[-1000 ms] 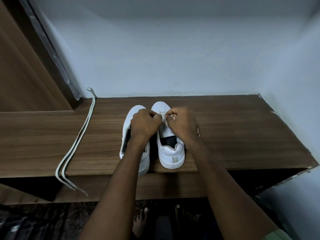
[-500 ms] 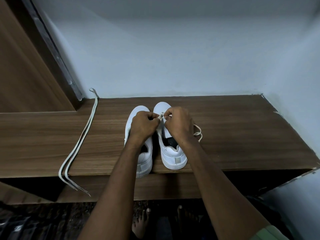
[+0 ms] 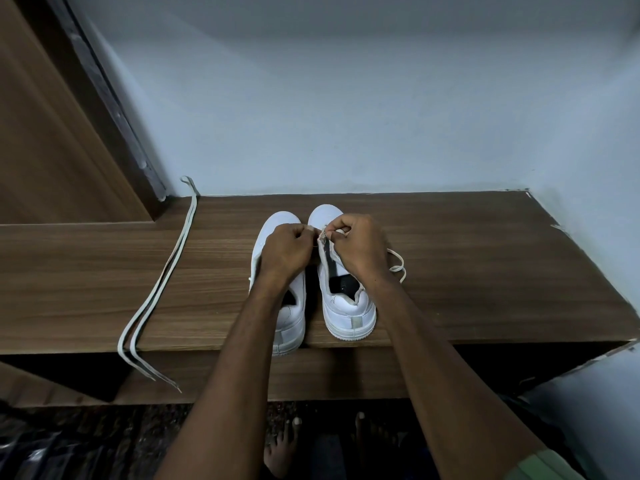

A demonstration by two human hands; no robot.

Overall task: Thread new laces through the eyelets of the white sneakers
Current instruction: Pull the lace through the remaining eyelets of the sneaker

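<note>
White sneakers stand side by side on the wooden shelf [image 3: 485, 258], heels toward the person. Left hand [image 3: 285, 252] and right hand [image 3: 360, 247] are both closed, pinching a lace [image 3: 398, 263] at the right sneaker [image 3: 348, 306] eyelets. The left sneaker [image 3: 291, 327] is unlaced. A spare lace [image 3: 162, 282] lies well apart, overhanging the edge.

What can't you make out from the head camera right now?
- Eyelets of the right sneaker: covered by the left hand and right hand.
- Lace in hand: only a loop shows beside the right wrist; its tip is too small to see.
- Left sneaker: mostly behind the left forearm.
- Spare lace: ends hang past the shelf edge into shadow.
</note>
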